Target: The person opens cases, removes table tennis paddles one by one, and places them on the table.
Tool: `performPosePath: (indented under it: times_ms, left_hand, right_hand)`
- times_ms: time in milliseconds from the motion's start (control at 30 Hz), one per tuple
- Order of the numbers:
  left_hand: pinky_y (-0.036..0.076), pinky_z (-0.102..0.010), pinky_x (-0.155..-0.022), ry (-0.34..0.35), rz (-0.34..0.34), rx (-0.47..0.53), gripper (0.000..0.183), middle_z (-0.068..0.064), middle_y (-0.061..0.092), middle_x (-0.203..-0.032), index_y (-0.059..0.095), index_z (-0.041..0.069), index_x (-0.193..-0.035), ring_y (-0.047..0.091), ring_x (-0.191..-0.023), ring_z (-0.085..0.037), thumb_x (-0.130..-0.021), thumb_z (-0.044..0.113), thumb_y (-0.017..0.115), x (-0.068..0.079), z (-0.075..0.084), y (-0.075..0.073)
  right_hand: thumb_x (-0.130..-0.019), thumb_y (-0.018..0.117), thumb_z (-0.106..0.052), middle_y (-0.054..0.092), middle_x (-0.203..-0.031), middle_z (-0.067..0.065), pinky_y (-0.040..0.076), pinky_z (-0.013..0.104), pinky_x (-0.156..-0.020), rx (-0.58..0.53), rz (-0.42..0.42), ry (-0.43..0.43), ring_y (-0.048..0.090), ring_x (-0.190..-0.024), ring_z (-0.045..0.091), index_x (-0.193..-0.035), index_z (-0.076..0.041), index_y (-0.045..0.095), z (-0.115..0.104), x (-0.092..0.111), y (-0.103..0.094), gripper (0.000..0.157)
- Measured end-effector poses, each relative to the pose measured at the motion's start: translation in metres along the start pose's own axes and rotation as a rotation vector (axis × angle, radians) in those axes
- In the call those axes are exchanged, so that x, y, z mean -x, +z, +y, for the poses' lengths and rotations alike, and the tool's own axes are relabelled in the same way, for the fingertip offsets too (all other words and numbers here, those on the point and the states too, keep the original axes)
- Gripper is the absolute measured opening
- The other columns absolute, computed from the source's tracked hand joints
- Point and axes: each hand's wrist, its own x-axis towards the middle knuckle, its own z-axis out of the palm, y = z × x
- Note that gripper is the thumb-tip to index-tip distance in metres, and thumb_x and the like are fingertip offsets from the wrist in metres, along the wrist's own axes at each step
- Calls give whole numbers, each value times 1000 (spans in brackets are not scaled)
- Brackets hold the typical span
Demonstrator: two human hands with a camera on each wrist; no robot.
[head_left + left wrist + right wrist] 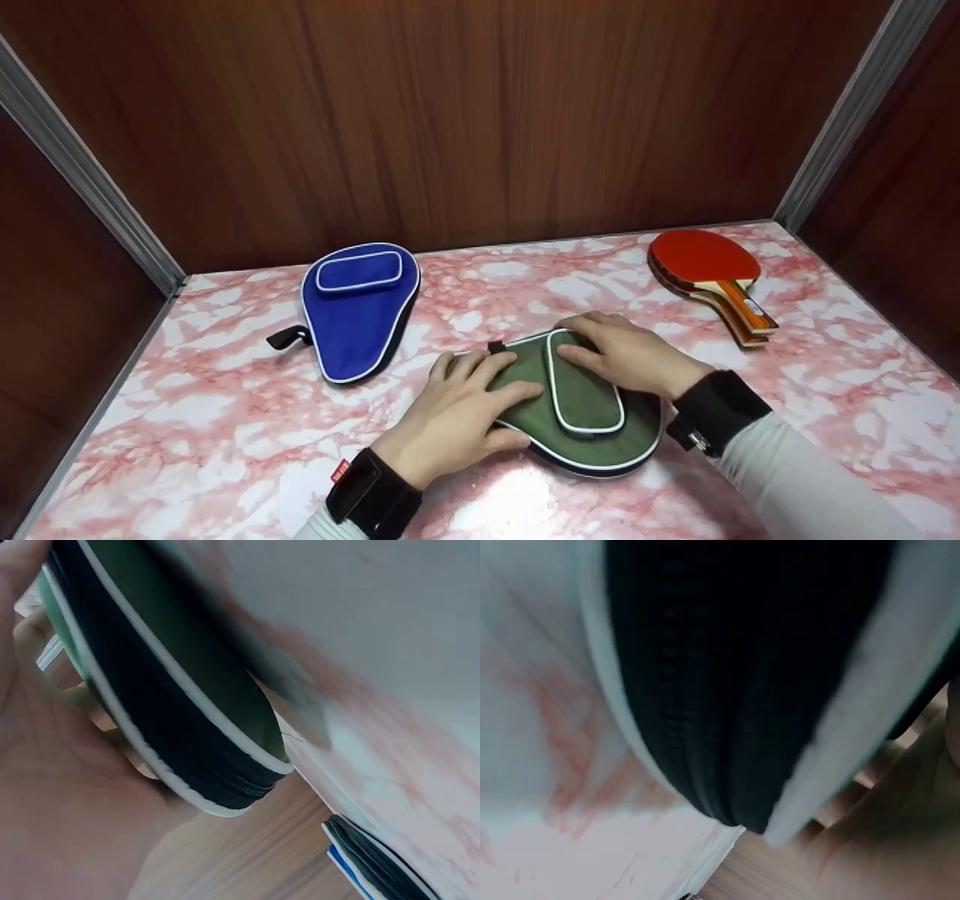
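A green table tennis racket case with white piping and a raised pocket lies in front of me, its wide end toward the right. My left hand holds the narrow end, with bent fingers across the top and the thumb at the near edge. Over the far side of the wide end rests my right hand, its thumb on the pocket and its fingertips at the far edge. The case's black zipped side runs past the left palm in the left wrist view. Close up, that side also fills the right wrist view.
A blue racket case with a black strap lies at the back left. Two stacked table tennis rackets, the upper one with red rubber, are at the back right. Brown wood-grain panels stand behind and beside the marbled table.
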Motion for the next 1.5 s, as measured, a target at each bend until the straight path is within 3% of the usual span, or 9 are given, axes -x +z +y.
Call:
performPosePath:
  times_ms: [367, 667, 800, 867, 967, 1067, 1167, 1333, 1500]
  left_hand:
    - [35, -76, -117, -51, 75, -128, 57, -15, 48, -167, 62, 34, -158, 44, -154, -47, -103, 41, 76, -2, -7, 1]
    - [46, -60, -107, -80, 232, -214, 48, -15, 63, -147, 70, 25, -145, 59, -135, -39, -99, 27, 82, -5, -6, 7]
    - [52, -54, -104, -45, 302, -135, 38, -12, 69, -133, 74, 19, -138, 65, -123, -35, -100, 13, 75, -7, 6, 3]
    - [53, -51, -105, -7, 293, -43, 35, -9, 70, -132, 73, 18, -140, 67, -121, -31, -105, 18, 71, -8, 14, 1]
    - [48, -51, -114, 31, 194, 43, 45, -9, 67, -143, 68, 21, -150, 63, -131, -30, -110, 43, 66, -8, 24, 0]
    - [41, -57, -120, 20, 72, 6, 59, -13, 56, -160, 63, 28, -157, 52, -148, -35, -108, 60, 62, -6, 29, 4]
    - [37, -63, -122, 0, 11, -47, 61, -16, 50, -166, 62, 33, -158, 45, -155, -39, -105, 64, 63, -6, 30, 8]
    - [37, -62, -122, -9, -9, -50, 55, -17, 52, -162, 65, 29, -155, 46, -154, -38, -106, 53, 65, -8, 33, 7]
    - [44, -51, -118, 3, 83, -108, 41, -18, 60, -146, 70, 18, -129, 57, -138, -33, -101, 48, 70, -7, 34, 9]
  right_hand:
    - [-113, 56, -51, 62, -143, 30, 51, 73, -101, 173, 94, 231, 60, -130, 53, -151, -8, 62, -17, 24, 6, 57]
    - [-112, 53, -56, 63, -139, 26, 51, 70, -100, 220, 125, 340, 56, -128, 49, -153, -5, 60, -22, 40, 15, 65]
    - [-112, 50, -59, 65, -138, 27, 51, 70, -101, 233, 100, 352, 61, -129, 51, -151, -1, 58, -30, 42, 18, 71]
    - [-112, 51, -58, 65, -140, 28, 50, 70, -102, 234, 100, 349, 63, -129, 52, -152, 3, 56, -34, 43, 20, 73]
    - [-112, 54, -53, 67, -139, 29, 53, 69, -98, 239, 131, 319, 67, -124, 51, -150, 6, 56, -38, 43, 21, 71]
    - [-111, 59, -52, 71, -132, 28, 56, 68, -91, 239, 155, 271, 71, -115, 49, -145, 5, 60, -38, 44, 21, 66]
    - [-109, 63, -55, 75, -121, 22, 57, 65, -87, 186, 147, 230, 73, -110, 45, -137, -1, 64, -32, 49, 18, 60]
    - [-108, 65, -58, 76, -111, 6, 58, 60, -88, 63, 150, 175, 74, -107, 34, -127, -13, 71, -22, 60, 13, 50]
    - [-108, 66, -55, 75, -106, 2, 58, 56, -84, 53, 188, 145, 74, -101, 29, -120, -14, 72, -27, 62, 19, 43]
